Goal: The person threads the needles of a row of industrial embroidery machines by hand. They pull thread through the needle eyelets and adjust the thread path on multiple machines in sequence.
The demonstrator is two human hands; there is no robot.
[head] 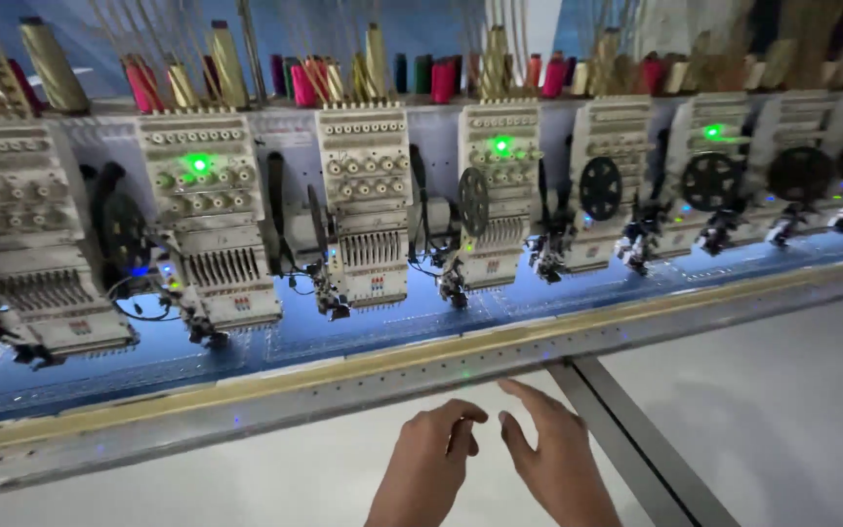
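Blue fabric [363,337] lay stretched flat under seven cream embroidery heads [368,205] standing in a row, four showing green lamps. Two bare hands hovered close together near the metal frame rail [275,395]: the left hand [428,466] loosely curled, the right hand [556,457] half spread, neither holding anything. Thread cones [304,83] lined the top.

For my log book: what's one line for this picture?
left hand: empty, curled | right hand: empty, open | nearest: metal frame rail | behind: embroidery heads
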